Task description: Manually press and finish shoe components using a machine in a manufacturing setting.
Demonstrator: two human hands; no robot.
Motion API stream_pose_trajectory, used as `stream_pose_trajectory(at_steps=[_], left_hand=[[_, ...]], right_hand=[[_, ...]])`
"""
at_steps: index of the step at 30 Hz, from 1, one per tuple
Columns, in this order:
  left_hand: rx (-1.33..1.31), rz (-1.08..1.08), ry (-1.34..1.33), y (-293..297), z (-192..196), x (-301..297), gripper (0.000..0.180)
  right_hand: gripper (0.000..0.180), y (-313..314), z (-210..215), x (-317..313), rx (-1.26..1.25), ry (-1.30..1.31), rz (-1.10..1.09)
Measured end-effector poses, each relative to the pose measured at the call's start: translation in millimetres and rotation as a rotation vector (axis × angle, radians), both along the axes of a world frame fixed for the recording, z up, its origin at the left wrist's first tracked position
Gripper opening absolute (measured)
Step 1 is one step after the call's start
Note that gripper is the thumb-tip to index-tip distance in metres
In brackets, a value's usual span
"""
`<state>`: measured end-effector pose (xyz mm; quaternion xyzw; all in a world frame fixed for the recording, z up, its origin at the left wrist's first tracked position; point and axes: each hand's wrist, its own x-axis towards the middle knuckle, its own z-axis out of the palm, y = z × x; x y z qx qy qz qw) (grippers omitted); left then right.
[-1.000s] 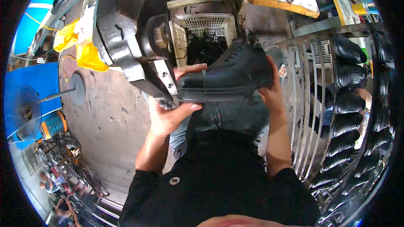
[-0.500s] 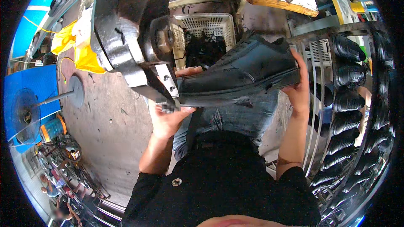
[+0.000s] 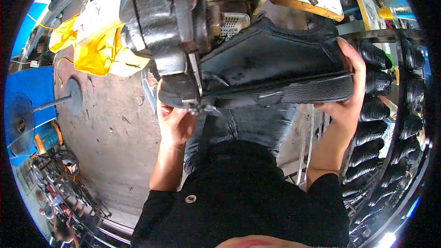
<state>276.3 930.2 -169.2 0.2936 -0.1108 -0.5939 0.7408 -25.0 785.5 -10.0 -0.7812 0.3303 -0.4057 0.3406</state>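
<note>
Black cast metal fills the top of the view: the heavy machine head (image 3: 161, 23) hangs over the person's lap, its lower foot reaching down to the toe end of the shoe. Under and beside it comes the black leather shoe (image 3: 275, 64), lying on its side, sole edge facing down toward the jeans, toe tucked against the machine, heel out to the person's right. Off at the right rim, a rack (image 3: 390, 110) stacked with more dark shoes curves down the edge. On the left, yellow cloth (image 3: 87, 50) is bunched beside the machine, and a fan on a round base (image 3: 69, 96) stands on the concrete floor. Now the hands: the right hand (image 3: 347, 96) is wrapped around the heel, fingers over the back, palm under the sole. The left hand (image 3: 174, 124) sits below the toe end, fingers curled up against the shoe and the machine foot.
</note>
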Motion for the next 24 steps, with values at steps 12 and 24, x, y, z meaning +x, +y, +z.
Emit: stream_pose_trajectory(at_steps=[12,24], left_hand=[[0.005,0.160,-0.021,20,1,52,0.075],[-0.068,0.412,-1.731,16,89,62,0.106]], right_hand=[[0.096,21,-20,64,0.099,-0.056,0.193],[0.091,38,-42,122,0.239,0.018,0.238]])
